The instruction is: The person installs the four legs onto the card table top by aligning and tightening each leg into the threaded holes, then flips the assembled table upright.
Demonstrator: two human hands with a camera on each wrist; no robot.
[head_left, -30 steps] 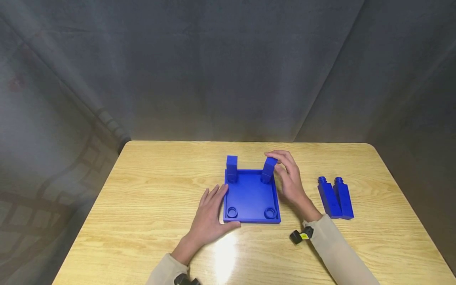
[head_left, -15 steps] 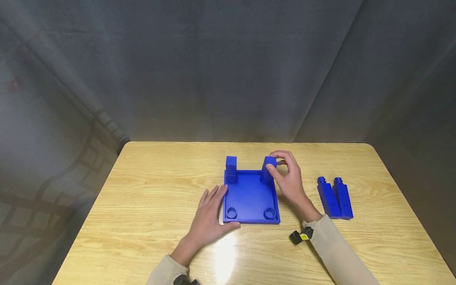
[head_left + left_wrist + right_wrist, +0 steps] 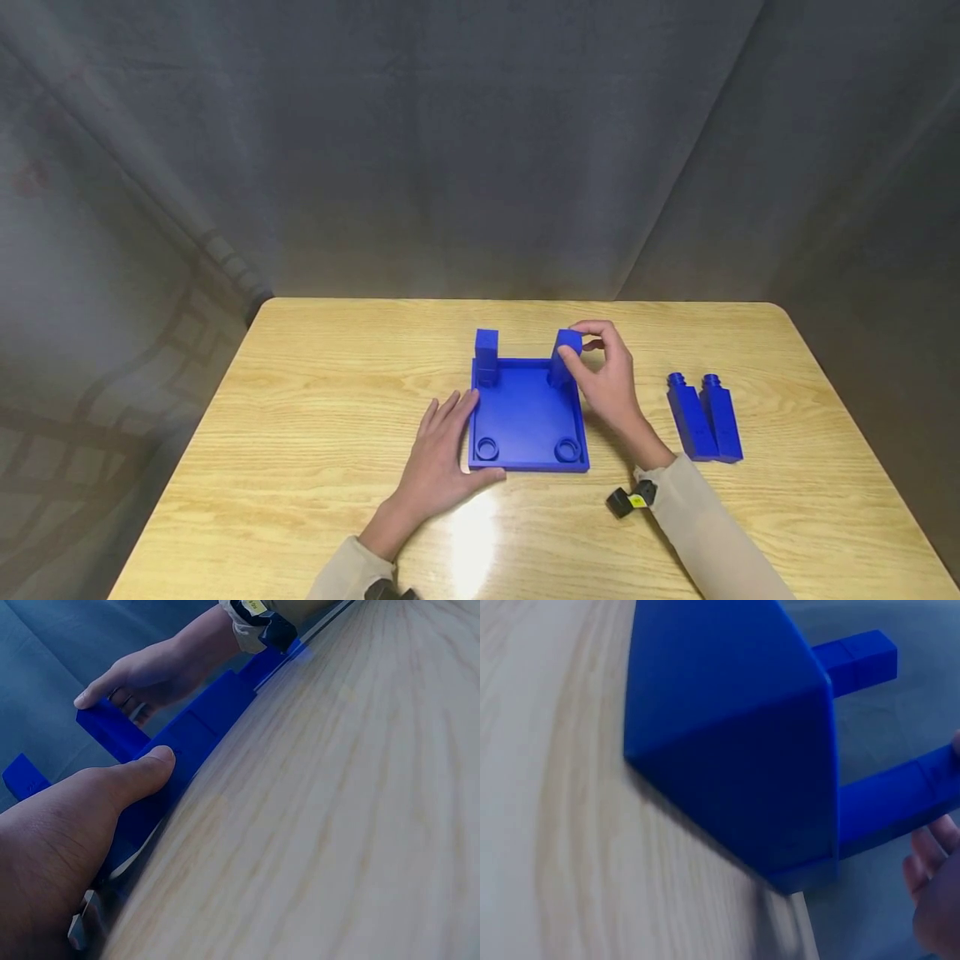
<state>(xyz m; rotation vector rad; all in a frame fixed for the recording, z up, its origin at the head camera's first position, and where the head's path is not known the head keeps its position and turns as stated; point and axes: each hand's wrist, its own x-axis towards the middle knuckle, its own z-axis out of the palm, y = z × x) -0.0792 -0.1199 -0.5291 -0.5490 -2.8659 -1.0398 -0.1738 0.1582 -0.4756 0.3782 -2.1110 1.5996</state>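
Observation:
A blue square tabletop (image 3: pixel 527 417) with a raised rim lies underside up on the wooden table, with two round sockets showing at its near corners. Two square blue legs stand at its far corners, the far-left leg (image 3: pixel 487 354) and the far-right leg (image 3: pixel 562 367). My right hand (image 3: pixel 611 379) pinches the upper part of the far-right leg between thumb and fingers. My left hand (image 3: pixel 437 467) rests against the tabletop's near-left corner, fingers extended along the left rim. In the left wrist view its thumb (image 3: pixel 146 776) presses on the front wall.
Two more blue legs, a left one (image 3: pixel 692 421) and a right one (image 3: pixel 723 421), lie side by side to the right, threaded ends pointing away. A grey curtain (image 3: pixel 450 167) hangs behind the wooden table (image 3: pixel 315 400).
My right hand's thumb has come round onto the near face of the far-right leg, which now stands straighter than its earlier tilt. The left hand stays in place.

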